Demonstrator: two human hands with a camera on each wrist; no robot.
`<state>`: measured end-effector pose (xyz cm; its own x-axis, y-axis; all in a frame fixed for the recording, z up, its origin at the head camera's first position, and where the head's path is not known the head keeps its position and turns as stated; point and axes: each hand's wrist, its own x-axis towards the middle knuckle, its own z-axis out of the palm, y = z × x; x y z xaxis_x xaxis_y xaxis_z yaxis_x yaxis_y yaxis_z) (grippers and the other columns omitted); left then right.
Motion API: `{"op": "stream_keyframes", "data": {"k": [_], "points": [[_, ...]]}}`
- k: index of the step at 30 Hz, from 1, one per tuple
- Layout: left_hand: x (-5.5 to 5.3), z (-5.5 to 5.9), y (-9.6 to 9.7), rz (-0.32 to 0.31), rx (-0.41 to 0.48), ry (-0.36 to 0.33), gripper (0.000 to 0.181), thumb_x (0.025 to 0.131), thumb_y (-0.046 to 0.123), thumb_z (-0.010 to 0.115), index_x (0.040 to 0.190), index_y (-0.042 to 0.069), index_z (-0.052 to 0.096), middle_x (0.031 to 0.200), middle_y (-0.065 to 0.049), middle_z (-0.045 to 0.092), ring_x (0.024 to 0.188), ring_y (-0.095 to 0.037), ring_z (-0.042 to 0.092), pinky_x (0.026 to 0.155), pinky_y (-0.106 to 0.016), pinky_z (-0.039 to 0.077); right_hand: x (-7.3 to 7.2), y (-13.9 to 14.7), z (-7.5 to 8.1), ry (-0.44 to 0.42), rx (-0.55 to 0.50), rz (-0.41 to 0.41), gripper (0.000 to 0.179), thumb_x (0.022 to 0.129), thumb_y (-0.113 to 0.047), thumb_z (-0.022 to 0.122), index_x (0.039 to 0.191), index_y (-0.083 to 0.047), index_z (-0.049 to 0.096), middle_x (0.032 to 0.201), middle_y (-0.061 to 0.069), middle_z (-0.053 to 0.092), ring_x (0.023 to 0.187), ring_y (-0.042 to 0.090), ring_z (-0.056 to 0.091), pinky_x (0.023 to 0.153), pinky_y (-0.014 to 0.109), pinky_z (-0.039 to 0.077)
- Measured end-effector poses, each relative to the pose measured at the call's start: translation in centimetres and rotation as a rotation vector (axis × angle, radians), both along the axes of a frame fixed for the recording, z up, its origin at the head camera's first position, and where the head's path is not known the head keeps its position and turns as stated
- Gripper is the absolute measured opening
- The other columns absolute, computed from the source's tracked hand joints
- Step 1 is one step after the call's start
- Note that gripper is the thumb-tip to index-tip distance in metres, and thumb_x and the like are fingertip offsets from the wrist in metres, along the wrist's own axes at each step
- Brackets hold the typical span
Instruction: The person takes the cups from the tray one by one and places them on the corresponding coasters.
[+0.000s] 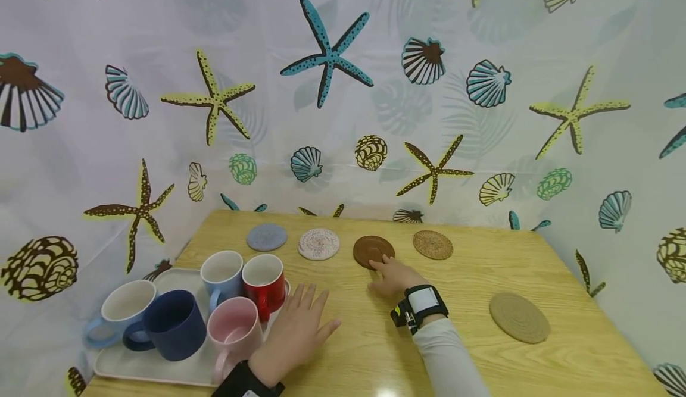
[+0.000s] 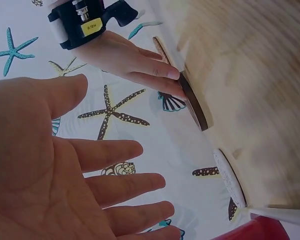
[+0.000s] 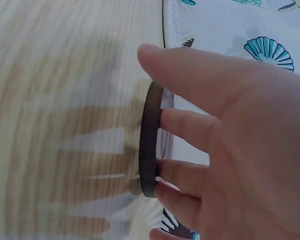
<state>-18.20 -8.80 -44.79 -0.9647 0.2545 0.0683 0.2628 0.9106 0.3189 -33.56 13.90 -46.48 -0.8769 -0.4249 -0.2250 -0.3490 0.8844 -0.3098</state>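
My right hand reaches to a round brown coaster at the back of the table. In the right wrist view the fingertips touch the coaster's upper face, and the thumb lies by its edge without curling round it. My left hand is spread flat, palm down, and holds nothing. It hovers beside the right edge of a pale tray, nearest to a red mug and a pink mug. In the left wrist view its fingers are straight and apart.
The tray also bears a light blue mug, a navy mug and a pale mug with a blue handle. Other coasters lie around: grey-blue, white speckled, woven brown and tan. A patterned curtain stands behind the wooden table.
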Motion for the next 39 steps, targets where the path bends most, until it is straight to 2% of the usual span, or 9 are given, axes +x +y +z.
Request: {"op": "stream_keyframes", "data": {"k": [3,6,10,13,16,21,27,34,39], "points": [[0.0,0.4,0.0,-0.002,-0.002,-0.011,0.079,0.088,0.067,0.031,0.141,0.01,0.043,0.15,-0.023,0.039,0.141,-0.046,0.031,0.112,-0.059,0.025,-0.5,0.5,-0.3,0.032,-0.064,-0.021,0.066,0.088,-0.047,0.054,0.146,-0.017,0.037,0.155,0.026,0.026,0.143,0.045,0.025,0.11,0.06,0.029],[0.1,0.5,0.0,-0.004,0.003,-0.017,0.079,0.088,0.067,0.03,0.142,0.011,0.042,0.15,-0.022,0.039,0.141,-0.045,0.031,0.113,-0.059,0.025,-1.4,2.3,-1.0,0.102,-0.144,-0.053,0.071,0.089,-0.052,0.049,0.147,-0.013,0.034,0.155,0.029,0.023,0.143,0.048,0.021,0.109,0.063,0.026],[0.3,0.5,-0.1,-0.003,0.004,-0.019,0.08,0.087,0.068,0.029,0.142,0.012,0.042,0.151,-0.021,0.038,0.141,-0.045,0.03,0.113,-0.059,0.024,-3.0,5.7,-2.5,0.222,-0.113,-0.151,0.079,0.09,-0.06,0.039,0.148,-0.008,0.029,0.155,0.031,0.021,0.144,0.049,0.017,0.109,0.067,0.022],[0.5,0.4,-0.1,-0.002,0.006,-0.012,0.079,0.087,0.068,0.03,0.142,0.012,0.042,0.151,-0.021,0.039,0.141,-0.045,0.03,0.113,-0.059,0.025,-3.9,8.2,-3.2,0.233,-0.051,-0.22,0.082,0.09,-0.062,0.035,0.148,-0.005,0.028,0.155,0.03,0.022,0.144,0.049,0.018,0.108,0.069,0.021],[0.7,0.4,-0.1,-0.006,0.002,-0.003,0.079,0.087,0.068,0.03,0.141,0.011,0.043,0.15,-0.021,0.04,0.141,-0.044,0.031,0.112,-0.06,0.025,-4.0,9.9,-3.3,0.167,-0.032,-0.243,0.081,0.091,-0.061,0.035,0.147,-0.003,0.027,0.154,0.03,0.023,0.141,0.05,0.022,0.106,0.072,0.019],[0.9,0.2,-0.2,-0.017,-0.01,0.022,0.076,0.089,0.065,0.032,0.14,0.011,0.044,0.147,-0.022,0.043,0.139,-0.045,0.034,0.112,-0.059,0.027,-2.9,11.0,-3.0,0.108,-0.014,-0.226,0.078,0.092,-0.057,0.037,0.147,-0.003,0.028,0.153,0.032,0.026,0.133,0.055,0.034,0.103,0.072,0.023],[1.1,0.2,-0.1,-0.02,0.001,0.015,0.075,0.088,0.064,0.035,0.14,0.011,0.045,0.146,-0.022,0.045,0.138,-0.045,0.035,0.111,-0.06,0.027,-1.1,11.1,-2.3,0.14,0.012,-0.182,0.072,0.092,-0.053,0.041,0.143,-0.002,0.037,0.149,0.032,0.033,0.127,0.054,0.042,0.099,0.065,0.036],[1.1,0.2,0.2,-0.028,0.017,0.009,0.068,0.09,0.057,0.042,0.139,0.01,0.046,0.144,-0.023,0.046,0.137,-0.047,0.036,0.108,-0.063,0.029,1.5,11.5,-1.5,0.129,-0.013,-0.175,0.069,0.092,-0.048,0.045,0.141,0.001,0.039,0.147,0.032,0.035,0.131,0.052,0.04,0.102,0.062,0.035],[1.1,0.3,0.5,-0.029,0.017,-0.009,0.073,0.089,0.062,0.038,0.139,0.01,0.045,0.145,-0.023,0.045,0.137,-0.046,0.036,0.108,-0.064,0.029,2.7,12.3,-1.3,0.167,-0.047,-0.166,0.074,0.091,-0.05,0.048,0.141,0.002,0.038,0.147,0.033,0.034,0.133,0.052,0.037,0.104,0.062,0.034]]}}
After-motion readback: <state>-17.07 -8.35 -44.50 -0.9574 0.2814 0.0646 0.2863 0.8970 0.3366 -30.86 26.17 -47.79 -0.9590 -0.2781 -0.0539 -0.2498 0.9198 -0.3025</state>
